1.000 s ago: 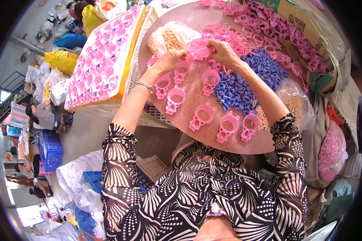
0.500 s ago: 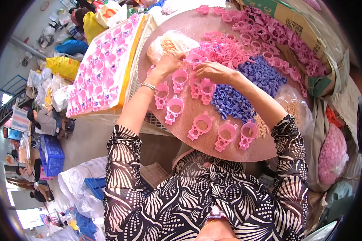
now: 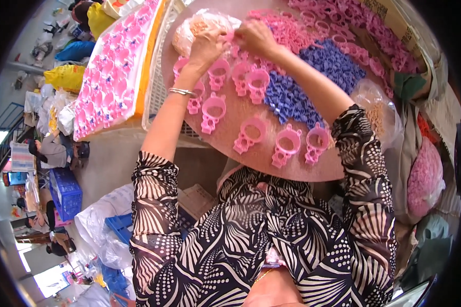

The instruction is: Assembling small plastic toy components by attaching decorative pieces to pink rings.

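Over the far left part of the round table, my left hand [image 3: 208,50] and my right hand [image 3: 257,39] meet, fingertips pinched on a pink plastic ring piece [image 3: 230,37]. Most of that piece is hidden by the fingers. Nearer me lie several similar pink pieces, each a round ring with a short stem, such as one ring piece [image 3: 204,113] below my left hand. Beyond my right forearm and partly under it spreads a heap of small blue plastic parts [image 3: 294,100]. Small pink parts [image 3: 294,33] are piled behind my right hand.
A clear bag of tan pieces [image 3: 197,24] sits behind my left hand. To the left, a white tray of pink pieces [image 3: 112,71] rests on a crate. More pink rings [image 3: 363,30] lie along the right side, near another bag of tan pieces [image 3: 375,115]. People sit farther left.
The table and its contents appear higher in the picture. Both hands stay together, with the pink ring piece now more covered by the fingers.
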Demonstrator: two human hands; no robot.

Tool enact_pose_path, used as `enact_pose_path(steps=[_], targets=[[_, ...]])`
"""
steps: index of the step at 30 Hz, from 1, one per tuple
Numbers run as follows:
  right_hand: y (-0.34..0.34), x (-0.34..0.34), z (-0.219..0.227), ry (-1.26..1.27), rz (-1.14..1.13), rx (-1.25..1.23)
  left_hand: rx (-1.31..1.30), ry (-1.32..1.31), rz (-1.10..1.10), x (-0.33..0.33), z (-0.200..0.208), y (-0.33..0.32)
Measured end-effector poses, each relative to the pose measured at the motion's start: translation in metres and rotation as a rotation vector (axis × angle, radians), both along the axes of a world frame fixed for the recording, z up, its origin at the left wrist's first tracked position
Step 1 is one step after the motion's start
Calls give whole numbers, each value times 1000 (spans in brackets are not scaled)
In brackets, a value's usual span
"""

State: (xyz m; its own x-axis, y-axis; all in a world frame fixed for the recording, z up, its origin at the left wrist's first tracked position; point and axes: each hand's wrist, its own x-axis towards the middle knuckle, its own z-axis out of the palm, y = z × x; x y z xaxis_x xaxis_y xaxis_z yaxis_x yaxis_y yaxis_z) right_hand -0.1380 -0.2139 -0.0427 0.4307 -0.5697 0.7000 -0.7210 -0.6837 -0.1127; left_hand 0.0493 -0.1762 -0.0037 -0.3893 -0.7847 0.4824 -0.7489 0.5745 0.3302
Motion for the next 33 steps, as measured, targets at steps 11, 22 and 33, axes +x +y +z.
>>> enact_pose_path(steps=[11, 22, 33], targets=[[178, -30, 122, -515, 48, 587, -72, -200, -167, 5, -36, 142], [355, 2, 65, -356, -132, 377, -293, -261, -125, -2, -35, 127], [393, -94, 15, -143, -852, 579, -264, -432, -4, 2, -46, 130]])
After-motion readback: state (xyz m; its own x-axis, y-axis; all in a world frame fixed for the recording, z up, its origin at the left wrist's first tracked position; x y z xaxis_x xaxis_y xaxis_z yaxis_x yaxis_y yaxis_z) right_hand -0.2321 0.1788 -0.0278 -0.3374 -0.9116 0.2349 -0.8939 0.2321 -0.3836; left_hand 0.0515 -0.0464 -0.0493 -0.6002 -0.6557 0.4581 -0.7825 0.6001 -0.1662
